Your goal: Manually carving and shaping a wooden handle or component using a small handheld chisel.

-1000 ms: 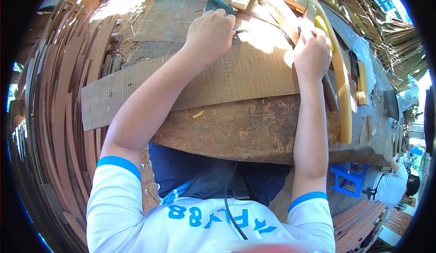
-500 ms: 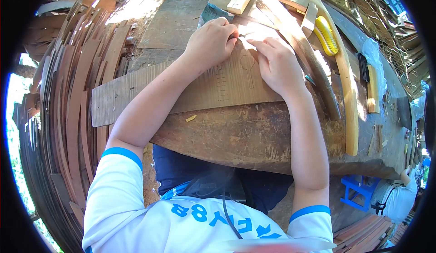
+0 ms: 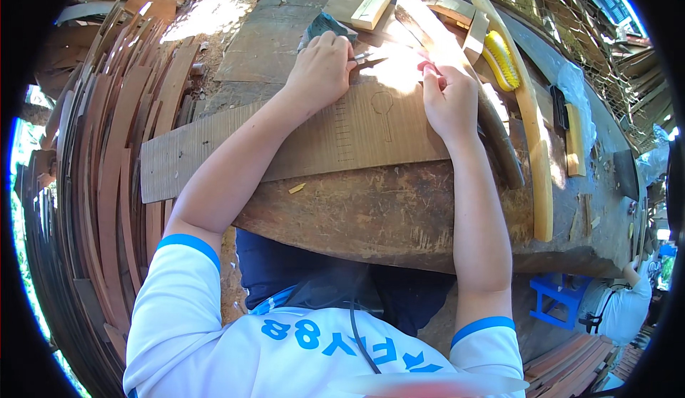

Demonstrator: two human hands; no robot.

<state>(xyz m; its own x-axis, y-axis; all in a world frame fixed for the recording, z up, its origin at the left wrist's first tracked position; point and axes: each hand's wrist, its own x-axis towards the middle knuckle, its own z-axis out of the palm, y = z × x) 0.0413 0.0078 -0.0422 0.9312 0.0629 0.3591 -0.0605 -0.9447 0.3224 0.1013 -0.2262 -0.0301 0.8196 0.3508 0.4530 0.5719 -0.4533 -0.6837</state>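
Observation:
A long brown board [image 3: 285, 157] lies across the workbench, marked with a row of short pencil lines and a spoon-like outline. My left hand [image 3: 322, 66] rests closed at its far edge, beside a crumpled dark teal sheet [image 3: 330, 24]. A thin dark pointed piece [image 3: 369, 60] shows at its fingertips; its kind is unclear, and whether the fingers grip it is hidden. Over the board's right end, my right hand [image 3: 451, 99] is closed in a pinch, thumb against fingers. What it holds, if anything, is lost in the glare.
Right of my hand lie a long curved wooden piece [image 3: 492, 123], a pale curved strip [image 3: 539, 155] and a yellow brush [image 3: 501, 61]. A wood block [image 3: 373, 7] sits at the back. Stacked planks [image 3: 114, 162] stand left; a blue stool [image 3: 560, 299] and another person [image 3: 619, 309] are lower right.
My hands have come apart: the left shifted a little left, the right moved right and slightly nearer. The dark pointed piece and the spoon outline now show between them. The view has shifted slightly.

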